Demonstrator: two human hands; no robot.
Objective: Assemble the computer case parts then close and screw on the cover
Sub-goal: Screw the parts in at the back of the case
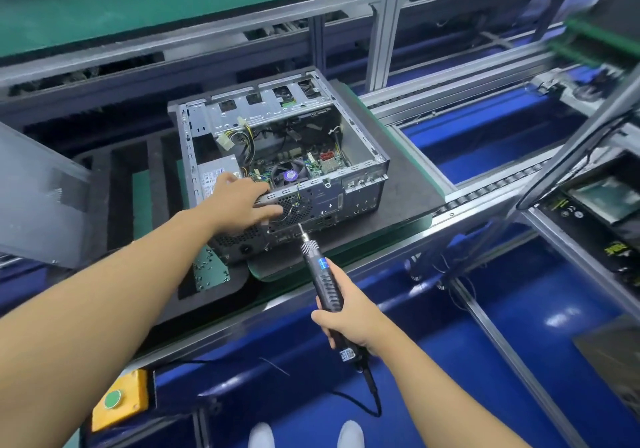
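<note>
An open computer case (360, 142) lies on a dark pallet (408, 184) on the conveyor, its motherboard, fan and yellow cables showing. My left hand (242, 201) rests on the case's near rear edge, fingers spread over the perforated panel and thumb along its face. My right hand (346, 319) grips a black electric screwdriver (323, 281). The screwdriver's bit touches the lower rear panel of the case. A grey sheet, possibly the cover (31, 198), stands at the far left.
A green tray of small screws (209, 271) lies on black foam (121, 188) left of the case. A yellow box with a green button (119, 401) sits at the bench front. Aluminium frame posts (384, 32) rise behind. Another unit (595, 201) sits at right.
</note>
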